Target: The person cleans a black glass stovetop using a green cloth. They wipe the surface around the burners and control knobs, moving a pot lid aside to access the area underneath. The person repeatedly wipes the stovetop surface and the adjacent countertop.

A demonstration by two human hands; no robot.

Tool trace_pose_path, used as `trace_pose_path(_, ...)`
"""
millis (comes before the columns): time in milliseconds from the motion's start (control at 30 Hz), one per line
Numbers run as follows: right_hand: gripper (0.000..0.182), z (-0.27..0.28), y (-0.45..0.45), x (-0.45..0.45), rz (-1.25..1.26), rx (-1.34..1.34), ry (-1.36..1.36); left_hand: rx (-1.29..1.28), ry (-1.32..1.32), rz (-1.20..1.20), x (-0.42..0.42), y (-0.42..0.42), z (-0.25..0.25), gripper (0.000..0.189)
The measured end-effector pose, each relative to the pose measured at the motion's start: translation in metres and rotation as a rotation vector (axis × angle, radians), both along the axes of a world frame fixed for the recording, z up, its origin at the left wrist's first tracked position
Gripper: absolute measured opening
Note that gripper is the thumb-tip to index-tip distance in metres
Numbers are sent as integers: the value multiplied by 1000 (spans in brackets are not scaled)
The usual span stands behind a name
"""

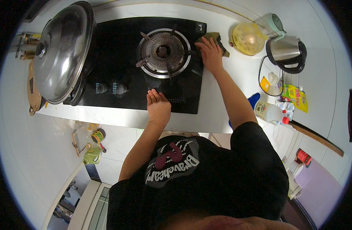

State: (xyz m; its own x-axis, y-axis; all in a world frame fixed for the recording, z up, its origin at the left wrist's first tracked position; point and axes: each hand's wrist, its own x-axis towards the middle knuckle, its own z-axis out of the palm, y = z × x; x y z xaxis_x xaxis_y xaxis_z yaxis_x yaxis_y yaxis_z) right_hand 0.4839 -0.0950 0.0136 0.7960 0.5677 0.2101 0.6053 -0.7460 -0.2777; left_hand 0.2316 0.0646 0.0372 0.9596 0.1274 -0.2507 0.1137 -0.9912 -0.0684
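A black glass gas cooktop [118, 63] lies before me on a white counter. Its burner [163, 51] has a bare metal ring with several pan supports around it. My right hand [212, 56] presses on a dark olive cloth [214, 38], fingers spread over it, at the cooktop's right edge. My left hand [158, 105] rests on the front part of the glass below the burner, its fingers extended and nothing visible in them. To its left are two control knobs [101, 88]. A large wok lid [63, 51] of shiny metal covers the cooktop's left end, above a dark pan rim.
Right of the cloth stand a yellow-domed appliance [247, 38], a clear jug [272, 23] and a steel kettle [285, 53]. Nearer me are a yellow pouch [294, 96] and a white bottle with a red cap [269, 112]. A wooden board [34, 89] stands at far left.
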Motion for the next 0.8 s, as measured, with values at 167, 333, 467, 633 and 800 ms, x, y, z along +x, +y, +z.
trace_pose_path(167,38,-9,48,74,148,-128,-102,12,18,19,4,-4,4,59)
trace_pose_path(333,32,-4,125,127,382,-259,20,92,48,9,12,-5,8,56)
trace_pose_path(467,22,17,206,136,571,354,264,-38,-77,46,12,-4,10,37)
trace_pose_path(633,36,31,247,104,699,-257,310,-74,-87,71,12,-4,7,34)
trace_pose_path(800,29,14,212,139,597,-200,217,-93,-7,130,15,-5,6,34)
